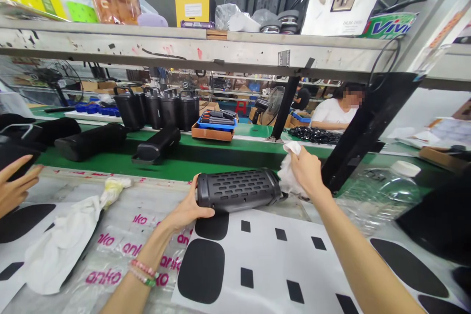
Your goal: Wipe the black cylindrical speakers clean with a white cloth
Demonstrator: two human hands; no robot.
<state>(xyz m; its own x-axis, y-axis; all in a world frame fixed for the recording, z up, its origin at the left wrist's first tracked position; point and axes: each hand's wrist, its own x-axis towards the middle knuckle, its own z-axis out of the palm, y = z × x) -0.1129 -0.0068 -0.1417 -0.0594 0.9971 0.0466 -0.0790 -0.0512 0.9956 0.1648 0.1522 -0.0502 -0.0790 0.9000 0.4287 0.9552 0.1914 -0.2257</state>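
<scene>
A black speaker housing (239,189) with slotted openings lies on its side at the middle of the bench. My left hand (189,203) grips its left end, thumb along the lower edge and fingers behind it. At the other end, my right hand (308,171) is closed on a crumpled white cloth (289,176), which touches or nearly touches the housing's right end. Below the housing is a white sheet (267,255) bearing black rounded pads (200,271) and small black squares (246,277).
A co-worker's hand (16,186) reaches in from the left beside a black speaker. Another white cloth (62,245) lies left. Black speakers (158,144) rest on the green belt (198,157). A clear plastic bottle (386,189) and a slanted black post (362,132) stand right. A loaded shelf (243,49) spans above.
</scene>
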